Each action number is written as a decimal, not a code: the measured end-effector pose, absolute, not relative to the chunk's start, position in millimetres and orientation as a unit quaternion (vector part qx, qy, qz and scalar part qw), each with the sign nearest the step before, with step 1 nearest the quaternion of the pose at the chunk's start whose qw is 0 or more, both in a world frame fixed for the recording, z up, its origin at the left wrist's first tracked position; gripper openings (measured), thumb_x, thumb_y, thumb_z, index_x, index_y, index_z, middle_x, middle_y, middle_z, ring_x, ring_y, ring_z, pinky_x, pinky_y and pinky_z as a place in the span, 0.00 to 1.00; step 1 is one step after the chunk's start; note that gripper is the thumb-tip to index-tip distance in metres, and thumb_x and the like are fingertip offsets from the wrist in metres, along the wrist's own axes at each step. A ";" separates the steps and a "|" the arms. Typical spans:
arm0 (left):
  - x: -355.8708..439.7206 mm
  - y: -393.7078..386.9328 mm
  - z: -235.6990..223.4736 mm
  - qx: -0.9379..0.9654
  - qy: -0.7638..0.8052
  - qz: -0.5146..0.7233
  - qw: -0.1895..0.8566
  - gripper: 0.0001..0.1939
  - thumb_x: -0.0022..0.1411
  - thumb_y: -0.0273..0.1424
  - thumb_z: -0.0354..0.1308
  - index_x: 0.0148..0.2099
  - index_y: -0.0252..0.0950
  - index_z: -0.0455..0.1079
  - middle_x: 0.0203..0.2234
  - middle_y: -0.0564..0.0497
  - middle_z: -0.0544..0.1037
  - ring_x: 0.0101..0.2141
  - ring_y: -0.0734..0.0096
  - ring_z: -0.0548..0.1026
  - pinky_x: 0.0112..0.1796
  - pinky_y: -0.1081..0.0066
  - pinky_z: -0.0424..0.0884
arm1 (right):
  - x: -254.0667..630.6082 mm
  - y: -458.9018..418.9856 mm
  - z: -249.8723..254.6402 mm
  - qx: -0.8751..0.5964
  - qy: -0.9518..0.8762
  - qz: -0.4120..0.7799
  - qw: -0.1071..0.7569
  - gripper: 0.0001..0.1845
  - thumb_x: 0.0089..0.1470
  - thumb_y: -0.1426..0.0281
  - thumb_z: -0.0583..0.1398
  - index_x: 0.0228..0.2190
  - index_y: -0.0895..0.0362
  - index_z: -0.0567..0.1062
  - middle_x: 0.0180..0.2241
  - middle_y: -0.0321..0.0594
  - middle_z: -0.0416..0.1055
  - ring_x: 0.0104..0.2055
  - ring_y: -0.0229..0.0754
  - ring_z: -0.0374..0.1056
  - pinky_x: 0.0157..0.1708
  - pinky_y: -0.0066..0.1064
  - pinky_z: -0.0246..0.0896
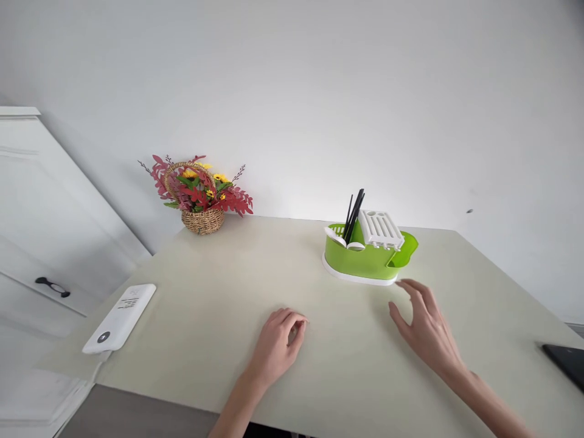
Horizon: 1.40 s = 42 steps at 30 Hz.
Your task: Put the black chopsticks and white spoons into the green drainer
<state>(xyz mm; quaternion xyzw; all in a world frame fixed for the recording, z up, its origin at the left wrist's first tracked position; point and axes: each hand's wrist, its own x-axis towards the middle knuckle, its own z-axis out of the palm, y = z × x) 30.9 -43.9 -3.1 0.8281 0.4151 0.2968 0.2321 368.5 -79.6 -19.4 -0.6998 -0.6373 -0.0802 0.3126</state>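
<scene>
My right hand (426,325) is open, thumb and fingers apart, with nothing in it. Its fingertips are close to the front right of a green utensil holder (360,263), which stands on a white base. Several black chopsticks (353,216) and white spoons (336,236) stick out of the holder's left part. A white slotted rack (382,228) tops its right part, and a green tray-like piece (404,250) juts from the right end. Near the table's front middle rests my left hand (279,340), fingers curled toward the thumb, with no object visible in it.
A wicker basket (203,221) of red and yellow flowers stands at the back left by the wall. At the left edge of the table (205,347) lies a white power-bank-like device (121,319). A dark flat object (566,363) is at the far right. A white cabinet (55,231) adjoins the left side.
</scene>
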 end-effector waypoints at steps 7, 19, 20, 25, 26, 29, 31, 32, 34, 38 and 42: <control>32.4 -42.0 0.1 0.823 0.424 0.290 0.241 0.11 0.75 0.34 0.49 0.44 0.42 0.73 0.37 0.49 0.80 0.36 0.64 0.76 0.44 0.62 0.74 | 376.5 -27.6 -19.1 -0.710 -0.636 -0.157 0.259 0.34 0.71 0.55 0.47 0.70 0.60 0.53 0.69 0.61 0.57 0.75 0.60 0.46 0.63 0.57 0.59; 34.7 -46.1 7.2 0.810 0.446 0.280 0.256 0.11 0.75 0.35 0.50 0.43 0.43 0.74 0.36 0.51 0.80 0.36 0.64 0.76 0.44 0.63 0.73 | 438.2 -4.8 -25.2 -0.747 -0.602 -0.150 0.240 0.37 0.70 0.50 0.44 0.67 0.62 0.59 0.70 0.58 0.57 0.72 0.62 0.52 0.66 0.59 0.53; 34.8 -46.3 8.0 0.810 0.447 0.279 0.259 0.11 0.76 0.35 0.50 0.43 0.43 0.74 0.36 0.51 0.80 0.36 0.64 0.76 0.44 0.63 0.73 | 446.2 -4.2 -24.7 -0.750 -0.599 -0.145 0.239 0.37 0.70 0.50 0.43 0.67 0.62 0.59 0.70 0.58 0.57 0.72 0.62 0.52 0.66 0.59 0.52; 33.9 -45.0 8.8 0.806 0.451 0.274 0.267 0.12 0.76 0.36 0.49 0.44 0.42 0.74 0.36 0.50 0.80 0.37 0.64 0.75 0.44 0.63 0.72 | 480.8 -5.8 -19.2 -0.777 -0.582 -0.103 0.217 0.38 0.71 0.50 0.40 0.68 0.62 0.57 0.71 0.58 0.54 0.72 0.59 0.50 0.67 0.56 0.49; 33.7 -44.6 8.4 0.807 0.451 0.274 0.267 0.12 0.76 0.36 0.49 0.44 0.42 0.74 0.36 0.50 0.80 0.37 0.64 0.75 0.44 0.62 0.72 | 486.8 -6.3 -17.9 -0.785 -0.576 -0.094 0.210 0.38 0.71 0.49 0.40 0.69 0.62 0.57 0.71 0.58 0.53 0.72 0.57 0.50 0.66 0.54 0.49; 33.5 -43.6 6.9 0.810 0.447 0.272 0.265 0.12 0.76 0.35 0.49 0.43 0.42 0.74 0.36 0.49 0.80 0.36 0.64 0.75 0.44 0.62 0.72 | 502.3 -6.7 -14.3 -0.805 -0.555 -0.075 0.196 0.40 0.70 0.48 0.39 0.69 0.62 0.57 0.72 0.57 0.52 0.72 0.56 0.50 0.65 0.52 0.50; 33.8 -43.4 6.4 0.812 0.445 0.272 0.264 0.12 0.76 0.35 0.49 0.42 0.42 0.74 0.35 0.50 0.80 0.36 0.64 0.75 0.44 0.63 0.72 | 507.2 -7.1 -13.1 -0.810 -0.547 -0.067 0.202 0.40 0.70 0.47 0.39 0.70 0.61 0.56 0.73 0.56 0.51 0.72 0.56 0.50 0.65 0.53 0.51; 34.0 -43.5 6.3 0.812 0.444 0.272 0.263 0.12 0.76 0.34 0.49 0.42 0.42 0.74 0.35 0.50 0.79 0.36 0.64 0.75 0.44 0.63 0.72 | 507.1 -7.8 -13.2 -0.811 -0.543 -0.064 0.210 0.40 0.70 0.47 0.39 0.70 0.60 0.55 0.73 0.55 0.49 0.73 0.56 0.49 0.64 0.53 0.52; 34.4 -44.2 6.3 0.811 0.446 0.273 0.262 0.12 0.75 0.34 0.50 0.42 0.42 0.74 0.35 0.50 0.79 0.36 0.65 0.75 0.44 0.63 0.71 | 500.4 -11.1 -16.0 -0.815 -0.527 -0.058 0.235 0.42 0.69 0.46 0.40 0.72 0.59 0.49 0.75 0.53 0.46 0.74 0.56 0.47 0.64 0.53 0.54; 34.4 -44.5 5.4 0.813 0.442 0.273 0.262 0.11 0.75 0.33 0.50 0.43 0.41 0.74 0.36 0.50 0.80 0.36 0.65 0.74 0.43 0.64 0.71 | 466.0 -23.7 -34.6 -0.854 -0.447 0.003 0.268 0.54 0.63 0.40 0.48 0.74 0.58 0.34 0.76 0.57 0.31 0.72 0.68 0.51 0.61 0.56 0.60; 33.0 -33.5 2.1 0.811 0.427 0.281 0.286 0.11 0.75 0.33 0.51 0.43 0.40 0.74 0.37 0.50 0.80 0.36 0.67 0.74 0.43 0.66 0.71 | 424.6 -30.5 -59.3 -0.832 -0.486 0.031 0.265 0.53 0.64 0.41 0.46 0.74 0.64 0.40 0.76 0.61 0.31 0.75 0.67 0.42 0.68 0.57 0.49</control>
